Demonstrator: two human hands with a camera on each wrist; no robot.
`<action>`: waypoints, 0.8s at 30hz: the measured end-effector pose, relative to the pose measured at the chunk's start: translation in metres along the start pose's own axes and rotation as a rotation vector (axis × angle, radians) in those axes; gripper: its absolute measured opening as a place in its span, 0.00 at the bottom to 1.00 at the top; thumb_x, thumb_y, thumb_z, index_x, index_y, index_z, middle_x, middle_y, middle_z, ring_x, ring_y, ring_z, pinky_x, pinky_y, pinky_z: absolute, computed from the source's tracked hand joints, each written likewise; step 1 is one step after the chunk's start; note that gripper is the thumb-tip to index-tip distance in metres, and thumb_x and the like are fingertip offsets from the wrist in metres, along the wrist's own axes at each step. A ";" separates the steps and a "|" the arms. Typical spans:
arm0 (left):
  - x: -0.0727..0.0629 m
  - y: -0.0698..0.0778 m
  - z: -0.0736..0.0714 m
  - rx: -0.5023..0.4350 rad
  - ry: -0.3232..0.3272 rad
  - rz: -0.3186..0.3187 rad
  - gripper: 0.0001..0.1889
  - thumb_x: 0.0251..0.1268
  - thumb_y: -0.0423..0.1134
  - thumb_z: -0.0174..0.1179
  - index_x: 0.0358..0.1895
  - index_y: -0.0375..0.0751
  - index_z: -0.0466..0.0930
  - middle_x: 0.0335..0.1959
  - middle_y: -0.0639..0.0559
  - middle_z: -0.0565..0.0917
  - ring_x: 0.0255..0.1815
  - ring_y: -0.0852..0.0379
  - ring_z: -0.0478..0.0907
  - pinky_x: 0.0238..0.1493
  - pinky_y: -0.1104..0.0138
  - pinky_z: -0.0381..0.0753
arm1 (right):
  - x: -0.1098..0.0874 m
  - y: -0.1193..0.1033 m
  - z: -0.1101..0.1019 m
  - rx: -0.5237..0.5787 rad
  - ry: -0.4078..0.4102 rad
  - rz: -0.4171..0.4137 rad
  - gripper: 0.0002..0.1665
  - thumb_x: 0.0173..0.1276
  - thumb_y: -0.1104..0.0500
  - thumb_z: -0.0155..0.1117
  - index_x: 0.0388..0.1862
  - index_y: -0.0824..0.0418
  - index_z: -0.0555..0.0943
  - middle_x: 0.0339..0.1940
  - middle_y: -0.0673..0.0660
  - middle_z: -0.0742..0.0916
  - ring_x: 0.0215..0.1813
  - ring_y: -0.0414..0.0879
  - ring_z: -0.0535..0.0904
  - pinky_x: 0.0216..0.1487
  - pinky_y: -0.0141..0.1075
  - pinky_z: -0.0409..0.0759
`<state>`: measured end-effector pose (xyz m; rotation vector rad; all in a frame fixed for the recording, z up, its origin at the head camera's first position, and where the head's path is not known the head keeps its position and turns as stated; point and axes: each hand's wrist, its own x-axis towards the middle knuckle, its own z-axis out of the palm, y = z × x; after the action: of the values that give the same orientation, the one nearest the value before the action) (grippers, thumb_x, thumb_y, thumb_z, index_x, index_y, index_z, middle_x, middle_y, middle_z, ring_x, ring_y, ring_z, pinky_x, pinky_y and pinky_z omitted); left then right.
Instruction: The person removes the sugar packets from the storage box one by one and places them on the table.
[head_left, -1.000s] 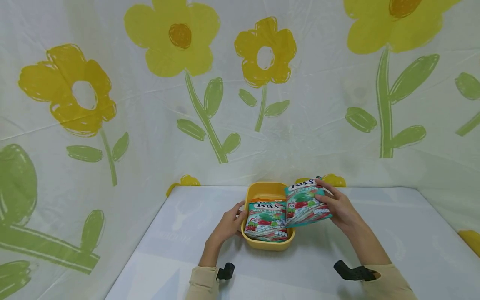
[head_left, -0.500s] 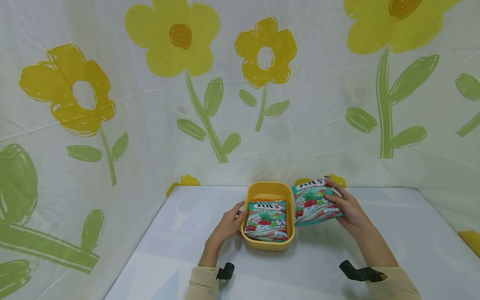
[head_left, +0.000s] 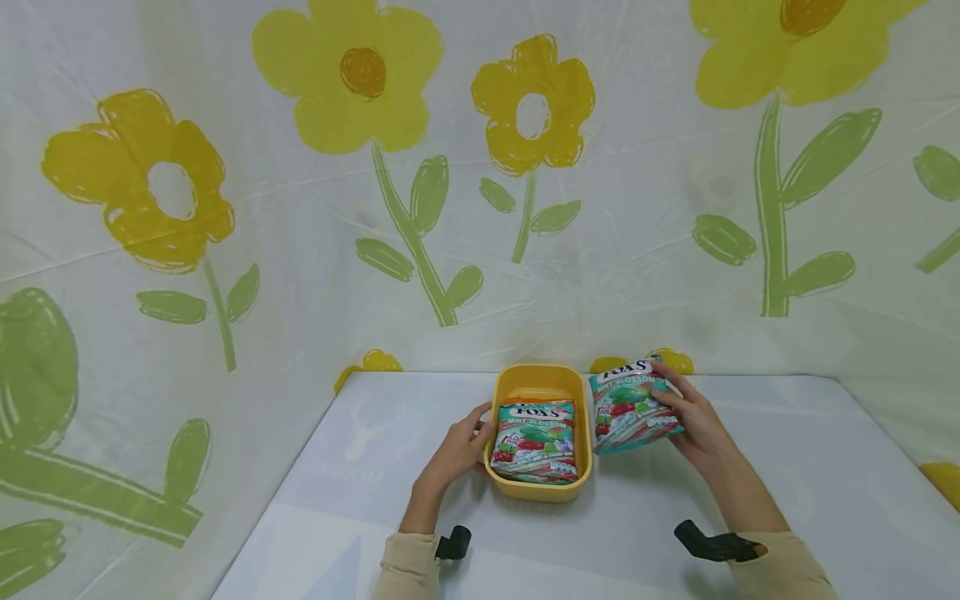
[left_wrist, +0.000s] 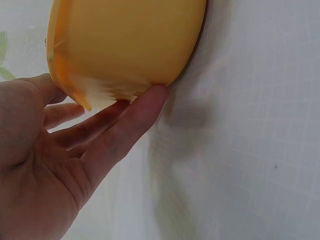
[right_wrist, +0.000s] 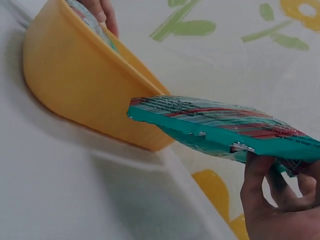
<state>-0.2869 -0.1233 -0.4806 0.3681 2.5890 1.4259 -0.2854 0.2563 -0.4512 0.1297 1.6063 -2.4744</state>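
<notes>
A yellow plastic container (head_left: 542,493) stands on the table, with one teal-and-red Fox's Mint Blossom candy bag (head_left: 534,442) lying inside it. My left hand (head_left: 457,442) holds the container's left side, thumb at the rim and fingers (left_wrist: 135,115) against the outer wall. Just right of the container, my right hand (head_left: 693,417) grips a second candy bag (head_left: 630,404) by its right edge. This bag is held above the table, as its shadow shows in the right wrist view, with its printed front facing me. Its left edge comes close to the container's rim.
The pale table (head_left: 360,500) ends at a back edge just behind the container. A white curtain (head_left: 637,275) printed with yellow flowers hangs behind it and along the left. Black wrist mounts (head_left: 712,543) sit on both forearms.
The second candy bag has moved right in my right hand, from overlapping the container's right side to beside it. Over the last half second it shifted only slightly. The left hand and container stay put.
</notes>
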 end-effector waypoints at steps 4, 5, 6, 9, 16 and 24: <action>-0.001 0.000 0.000 0.002 0.001 0.005 0.27 0.79 0.49 0.44 0.76 0.47 0.58 0.57 0.36 0.79 0.41 0.52 0.83 0.28 0.65 0.87 | 0.005 0.004 0.000 -0.019 0.027 0.022 0.35 0.73 0.54 0.60 0.75 0.33 0.63 0.72 0.49 0.61 0.49 0.36 0.77 0.48 0.25 0.82; -0.001 0.000 0.000 0.005 0.001 0.009 0.27 0.79 0.49 0.43 0.76 0.47 0.58 0.57 0.36 0.79 0.40 0.52 0.83 0.28 0.65 0.87 | 0.006 0.005 0.000 -0.029 0.031 0.028 0.35 0.73 0.54 0.59 0.75 0.33 0.62 0.75 0.51 0.58 0.49 0.36 0.77 0.48 0.25 0.82; -0.001 0.000 0.000 0.009 0.002 0.011 0.27 0.80 0.49 0.43 0.76 0.47 0.58 0.57 0.36 0.79 0.40 0.52 0.83 0.27 0.65 0.87 | 0.007 0.006 0.000 -0.039 0.036 0.032 0.35 0.73 0.54 0.59 0.75 0.33 0.62 0.77 0.52 0.55 0.49 0.35 0.76 0.48 0.25 0.82; -0.001 0.000 0.000 0.019 0.003 0.016 0.27 0.80 0.48 0.43 0.76 0.47 0.58 0.57 0.36 0.79 0.39 0.53 0.83 0.27 0.66 0.87 | 0.010 0.010 0.000 -0.062 0.044 0.034 0.35 0.74 0.54 0.58 0.76 0.34 0.60 0.79 0.53 0.52 0.49 0.34 0.76 0.48 0.24 0.81; 0.001 -0.003 0.002 0.020 0.010 0.003 0.27 0.79 0.50 0.43 0.76 0.48 0.58 0.57 0.37 0.79 0.41 0.52 0.82 0.28 0.66 0.87 | 0.014 0.014 -0.001 -0.069 0.051 0.043 0.35 0.74 0.53 0.58 0.76 0.34 0.61 0.76 0.50 0.57 0.51 0.34 0.74 0.48 0.24 0.80; 0.000 -0.002 0.002 0.028 0.012 -0.004 0.27 0.79 0.50 0.44 0.76 0.49 0.58 0.57 0.38 0.79 0.38 0.54 0.82 0.27 0.67 0.87 | 0.018 0.017 -0.001 -0.091 0.054 0.061 0.33 0.76 0.52 0.55 0.76 0.33 0.60 0.80 0.52 0.51 0.52 0.34 0.73 0.48 0.24 0.80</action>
<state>-0.2863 -0.1228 -0.4835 0.3583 2.6205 1.3961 -0.3000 0.2482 -0.4703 0.2313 1.7071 -2.3672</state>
